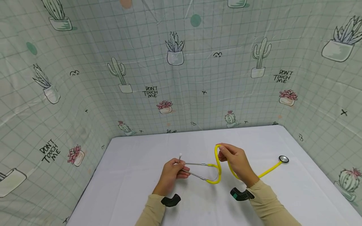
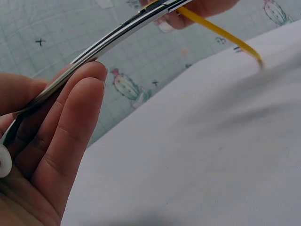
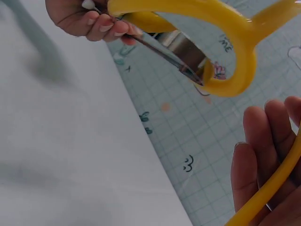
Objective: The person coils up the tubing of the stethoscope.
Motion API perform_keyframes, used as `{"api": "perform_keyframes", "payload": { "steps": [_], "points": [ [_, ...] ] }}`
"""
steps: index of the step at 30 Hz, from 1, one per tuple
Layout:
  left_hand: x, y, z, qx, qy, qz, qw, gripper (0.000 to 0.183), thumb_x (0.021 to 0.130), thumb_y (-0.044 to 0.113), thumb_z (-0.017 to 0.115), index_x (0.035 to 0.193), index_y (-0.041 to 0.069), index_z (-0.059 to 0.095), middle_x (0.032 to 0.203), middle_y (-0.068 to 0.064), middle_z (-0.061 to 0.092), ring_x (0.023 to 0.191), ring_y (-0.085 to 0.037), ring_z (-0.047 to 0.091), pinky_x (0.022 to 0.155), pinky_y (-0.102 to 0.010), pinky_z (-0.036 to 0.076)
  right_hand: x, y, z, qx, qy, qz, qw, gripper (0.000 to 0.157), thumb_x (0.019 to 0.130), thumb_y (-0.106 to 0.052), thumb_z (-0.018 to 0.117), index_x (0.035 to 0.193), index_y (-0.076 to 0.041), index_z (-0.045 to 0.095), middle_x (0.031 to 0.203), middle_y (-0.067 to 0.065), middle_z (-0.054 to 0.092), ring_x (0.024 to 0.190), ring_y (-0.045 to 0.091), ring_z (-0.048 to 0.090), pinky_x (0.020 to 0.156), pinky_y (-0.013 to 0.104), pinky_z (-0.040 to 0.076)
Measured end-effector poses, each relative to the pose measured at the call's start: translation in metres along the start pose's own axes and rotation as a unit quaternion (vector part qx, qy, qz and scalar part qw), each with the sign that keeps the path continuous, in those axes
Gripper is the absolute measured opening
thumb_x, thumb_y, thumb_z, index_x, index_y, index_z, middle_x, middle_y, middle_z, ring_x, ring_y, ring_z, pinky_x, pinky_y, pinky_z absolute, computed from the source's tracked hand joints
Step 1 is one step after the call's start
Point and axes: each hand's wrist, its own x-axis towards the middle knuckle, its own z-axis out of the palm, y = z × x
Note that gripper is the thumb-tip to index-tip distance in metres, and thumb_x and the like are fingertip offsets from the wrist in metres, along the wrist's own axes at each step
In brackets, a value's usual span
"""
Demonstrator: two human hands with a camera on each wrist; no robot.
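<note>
A yellow stethoscope (image 1: 217, 157) is stretched between both hands over the white table. My left hand (image 1: 169, 174) pinches its metal ear tubes (image 1: 195, 164) near the ear end, thumb against fingers; a white eartip (image 1: 180, 155) pokes up above the grip. With thumb and fingertips, my right hand (image 1: 237, 161) pinches the yellow tubing, raising it into a bend beyond the fork. In the right wrist view, the tubing (image 3: 265, 193) runs across that palm. Past the right wrist, the tubing slants to the round chestpiece (image 1: 284, 159) lying on the table at the right.
The white-covered table (image 1: 118, 188) reaches back to a cloth backdrop (image 1: 203, 75) printed with cacti, which also rises along the left and right sides. Black bands, the left one (image 1: 171, 201) and the right one (image 1: 241, 194), sit at the wrists.
</note>
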Motion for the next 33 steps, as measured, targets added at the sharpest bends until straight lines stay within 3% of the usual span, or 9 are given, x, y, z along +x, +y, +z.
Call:
{"api": "perform_keyframes", "payload": {
  "steps": [9,17,25,33],
  "points": [
    [0.001,0.0,0.007,-0.009,-0.016,0.002,0.9998,0.015,0.1,0.012,0.061,0.106,-0.001,0.056,0.091,-0.017,0.073,0.075,-0.021,0.073,0.07,-0.031,0.06,0.004,0.001,0.008,0.017,-0.046,0.025,0.998,0.04,0.104,-0.03,0.058,0.124,0.004,0.065,0.095,0.018,0.069,0.088,0.042,0.067,0.079,0.033,0.058],
    [0.0,0.002,0.012,-0.021,-0.037,0.004,0.9991,0.037,0.1,0.019,0.063,0.124,-0.009,0.058,0.093,-0.012,0.073,0.078,-0.019,0.073,0.073,-0.031,0.06,0.006,0.007,0.018,0.011,-0.058,0.073,0.996,0.042,0.102,-0.033,0.06,0.124,0.002,0.066,0.094,0.017,0.069,0.085,0.025,0.069,0.081,0.033,0.059],
    [-0.001,0.005,0.015,-0.022,-0.06,0.007,0.9979,0.046,0.101,0.019,0.062,0.129,-0.016,0.053,0.092,-0.01,0.073,0.079,-0.019,0.073,0.073,-0.031,0.06,0.005,0.011,0.022,0.018,-0.068,0.097,0.993,0.042,0.103,-0.031,0.059,0.124,0.004,0.066,0.088,0.016,0.068,0.084,0.03,0.071,0.081,0.038,0.059],
    [-0.003,0.012,0.022,-0.02,-0.081,0.015,0.9964,0.039,0.101,0.02,0.062,0.125,-0.011,0.058,0.094,-0.011,0.072,0.081,-0.02,0.074,0.075,-0.031,0.06,0.003,0.01,0.026,0.019,-0.073,0.105,0.992,0.039,0.104,-0.025,0.058,0.125,0.007,0.064,0.092,0.016,0.069,0.083,0.027,0.072,0.078,0.035,0.059]
  ]
}}
